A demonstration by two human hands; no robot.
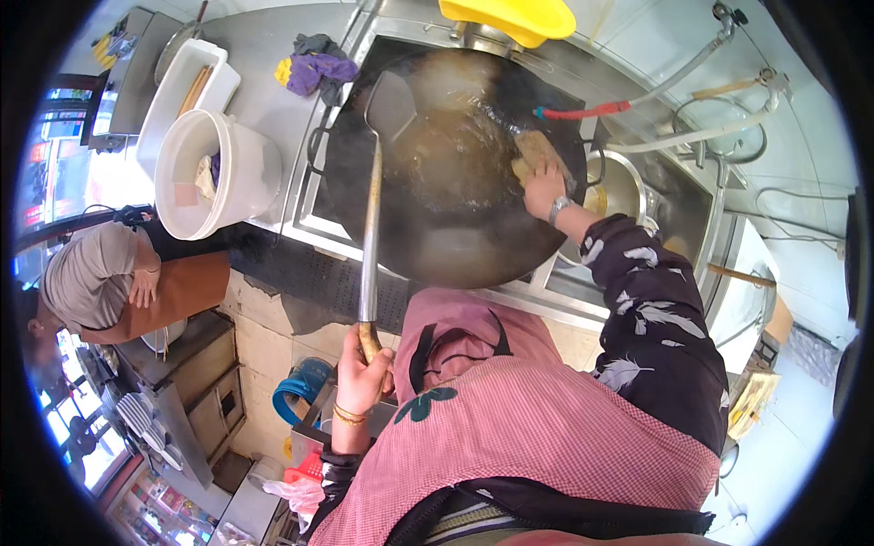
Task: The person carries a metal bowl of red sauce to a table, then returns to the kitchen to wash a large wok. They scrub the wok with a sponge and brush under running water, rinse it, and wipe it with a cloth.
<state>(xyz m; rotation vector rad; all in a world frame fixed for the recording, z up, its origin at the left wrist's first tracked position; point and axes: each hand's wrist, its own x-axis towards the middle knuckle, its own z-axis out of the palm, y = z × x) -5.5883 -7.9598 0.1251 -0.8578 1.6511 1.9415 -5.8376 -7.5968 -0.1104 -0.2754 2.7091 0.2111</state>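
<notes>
A large black wok [457, 252] with steaming brownish water sits on the stove before me. My left hand [365, 372] is closed around the end of the handle of a long wok spatula [390, 106]; its metal blade is over the wok's upper left side. In my right hand [545, 189] is a tan scrubber [544, 151], perhaps a sponge or loofah, against the wok's right inner wall. Above this hand, a hose with a red end [587, 110] reaches over the wok, with water running near its tip.
A white plastic bucket [263, 164] and purple and grey cloths [317, 72] are on the counter at left. A yellow plastic basin [512, 17] is behind the wok, a metal pot [631, 177] right of it. Another person [95, 273] leans at far left.
</notes>
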